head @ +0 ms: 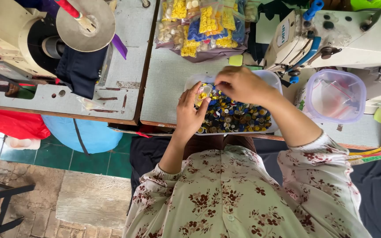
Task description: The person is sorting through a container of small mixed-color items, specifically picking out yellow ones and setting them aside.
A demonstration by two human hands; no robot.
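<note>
The left hand point(192, 111) pinches a small clear plastic bag point(205, 90), its long axis running toward one o'clock, over the white tray point(270, 76) of mixed buttons point(237, 117). The right hand point(240, 84) grips the bag's top, hiding its mouth.

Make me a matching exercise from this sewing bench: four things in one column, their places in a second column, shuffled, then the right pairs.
Things:
1. tray of buttons
2. clear tub with a purple rim
3. bags of buttons
4. metal disc

Places:
A. top left, on the left-hand machine
B. under the left hand and right hand
C. far edge of the table, beyond the tray
D. right of the tray, below the white sewing machine

Pairs: 1-B, 2-D, 3-C, 4-A
</note>
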